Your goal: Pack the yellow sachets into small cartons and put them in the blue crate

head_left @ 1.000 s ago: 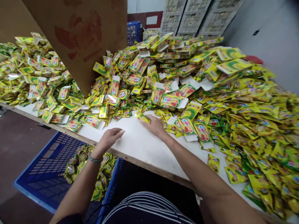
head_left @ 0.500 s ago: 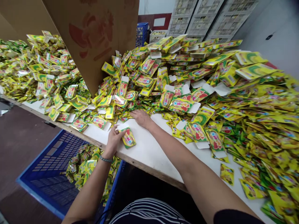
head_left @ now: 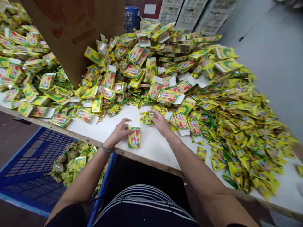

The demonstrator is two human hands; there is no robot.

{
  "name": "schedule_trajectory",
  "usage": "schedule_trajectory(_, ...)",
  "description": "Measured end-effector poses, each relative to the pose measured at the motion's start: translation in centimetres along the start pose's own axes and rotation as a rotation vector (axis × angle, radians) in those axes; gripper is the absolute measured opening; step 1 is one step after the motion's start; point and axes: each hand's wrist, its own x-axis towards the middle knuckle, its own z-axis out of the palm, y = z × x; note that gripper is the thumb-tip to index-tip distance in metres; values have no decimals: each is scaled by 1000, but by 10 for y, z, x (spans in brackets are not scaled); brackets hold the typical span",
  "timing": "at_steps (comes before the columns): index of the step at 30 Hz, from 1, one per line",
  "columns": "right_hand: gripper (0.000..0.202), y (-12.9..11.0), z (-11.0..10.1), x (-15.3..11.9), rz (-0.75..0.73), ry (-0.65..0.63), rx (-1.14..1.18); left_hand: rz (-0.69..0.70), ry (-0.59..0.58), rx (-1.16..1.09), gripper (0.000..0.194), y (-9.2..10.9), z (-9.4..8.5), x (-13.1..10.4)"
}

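Near the table's front edge, my left hand (head_left: 120, 130) grips a small yellow-green carton (head_left: 134, 140) with red fruit print. The carton's white flap stands open at its far end. To the right, my right hand (head_left: 161, 123) pinches small yellow and green sachets (head_left: 147, 118) just above the white tabletop (head_left: 153, 148). How many sachets are between the fingers is hard to make out. Two similar cartons with open flaps, one of them a carton (head_left: 181, 121) printed with red fruit, lie just right of my right hand.
A pile of cartons (head_left: 139, 69) covers the table's back, with a brown cardboard box (head_left: 78, 41) standing among them. Loose sachets (head_left: 236, 126) heap up at right. Below the table at left is a blue crate (head_left: 28, 164) holding packs. Stacked crates (head_left: 194, 14) stand behind.
My right hand has come from the foot of the pile toward the right and now has sachets in its fingers. My left hand still holds the carton, now turned more upright. The view has shifted right.
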Motion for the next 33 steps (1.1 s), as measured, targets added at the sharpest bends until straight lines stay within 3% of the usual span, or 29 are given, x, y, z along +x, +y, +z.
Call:
schedule_trajectory(3, 32, -5, -14, -18, -19, 30, -44, 26, -125, 42, 60, 14, 18, 14)
schedule_trajectory(7, 27, -12, -34, -29, -25, -27, -31, -13, -175, -79, 58, 25, 38, 31)
schedule_trajectory(11, 30, -10, -45, -36, 6, 29, -34, -74, -215, -137, 56, 24, 56, 38)
schedule_trajectory(14, 32, -5, -43, -40, 67, -50, -34, -104, -227, -186, 56, 21, 65, 34)
schedule_trajectory(18, 33, -7, -34, -43, 119, -136, 47, -150, -213, -156, 58, 20, 65, 18)
schedule_trajectory(22, 35, -17, -34, -46, 134, -109, 124, -225, -231, 41, 51, 21, 54, -7)
schedule_trajectory(26, 38, -25, -37, -49, 193, -150, 83, -199, -194, 29, 45, 21, 50, -27)
schedule_trajectory(33, 42, -23, -36, -49, 121, -58, 235, -91, -267, -63, 58, 30, 55, -21)
